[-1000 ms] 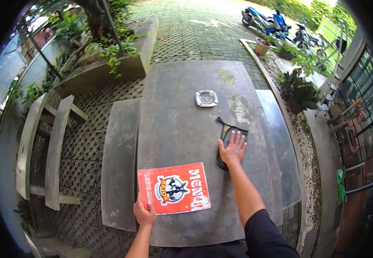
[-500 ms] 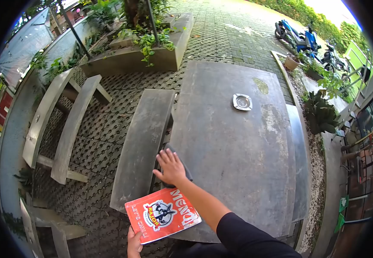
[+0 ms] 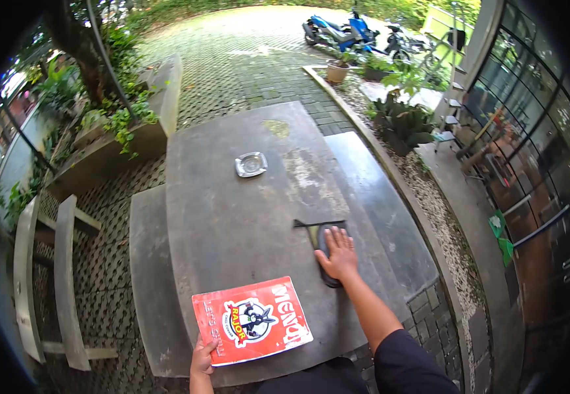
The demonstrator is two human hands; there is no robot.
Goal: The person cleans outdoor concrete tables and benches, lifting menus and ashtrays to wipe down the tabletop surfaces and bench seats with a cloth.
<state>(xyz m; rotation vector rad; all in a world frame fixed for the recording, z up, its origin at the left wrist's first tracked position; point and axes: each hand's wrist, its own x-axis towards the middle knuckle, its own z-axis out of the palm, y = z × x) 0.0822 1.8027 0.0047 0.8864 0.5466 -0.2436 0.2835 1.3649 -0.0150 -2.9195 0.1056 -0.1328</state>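
My left hand (image 3: 203, 355) grips the lower left edge of a red menu (image 3: 252, 320), thumb on top of its cover. The menu, with a donkey logo and worn white patches at one corner, is held over the near end of the grey table (image 3: 226, 223). On the right side of the tabletop, my right hand (image 3: 339, 255) lies flat with fingers stretched out over a dark, rounded, soft-looking item (image 3: 323, 240). It has an olive patch and a black strip along its far end; its exact kind is partly hidden by my palm.
A square metal ashtray (image 3: 251, 165) sits toward the table's far end. Benches flank the table, one on the left (image 3: 150, 262) and one on the right (image 3: 370, 177). Beyond are a planter (image 3: 117, 148), potted plants, a blue motorbike (image 3: 344, 33) and a barred window.
My right hand and the dark item have moved from the table's left edge across to its right side. The view has swung right. My left hand still holds the menu.
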